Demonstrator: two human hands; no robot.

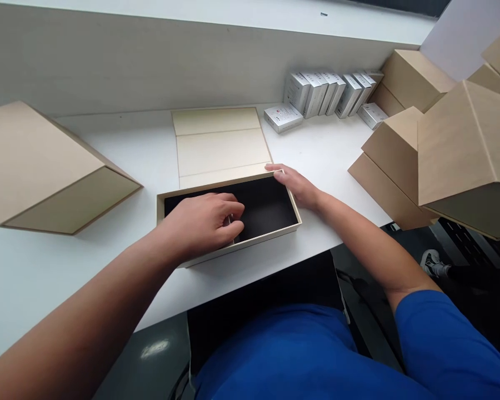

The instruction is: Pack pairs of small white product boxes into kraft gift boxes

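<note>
An open tan gift box (292, 215) with a black lining lies on the white table in front of me, its hinged lid (219, 145) folded flat behind it. My left hand (204, 222) reaches inside the box at its left end, fingers curled around a small silver object I can barely see. My right hand (294, 184) rests flat on the far right corner of the box rim, fingers stretched out.
A row of small silver boxes (331, 91) stands at the back of the table, with two lying flat nearby. Closed tan boxes are stacked at the right (454, 144). Another tan box (37, 166) lies at the left. A low wall (129, 61) runs behind the table.
</note>
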